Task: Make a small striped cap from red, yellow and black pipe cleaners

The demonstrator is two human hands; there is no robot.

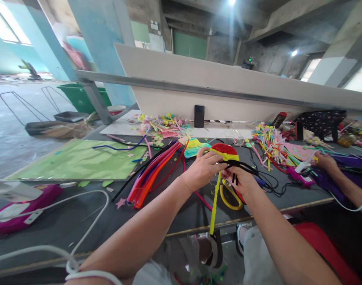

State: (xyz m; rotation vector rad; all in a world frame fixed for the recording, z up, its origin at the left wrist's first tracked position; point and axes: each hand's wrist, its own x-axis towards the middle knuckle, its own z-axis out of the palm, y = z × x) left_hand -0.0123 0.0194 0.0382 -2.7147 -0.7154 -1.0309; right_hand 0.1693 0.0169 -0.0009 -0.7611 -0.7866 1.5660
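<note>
A red and yellow piece made of fuzzy pipe cleaners (224,149) is up between my hands over the table's front part. The closed fingers of my left hand (202,169) grip its left side. My right hand (241,180) is closed at its lower right, with black pipe cleaners (243,164) between the fingers and trailing off to the right. A yellow pipe cleaner (215,204) hangs down from the piece past the table edge. Just behind my left hand lies a striped yellow and turquoise pipe-cleaner piece (195,147). Yellow-handled scissors (230,197) lie partly hidden under my right hand.
Left of my hands lie a bundle of red and orange pipe cleaners (151,178) and a green sheet (80,158). A phone (199,116) leans against the white board. A magenta device (23,209) with a white cable sits front left. Another person's hand (327,163) is at right.
</note>
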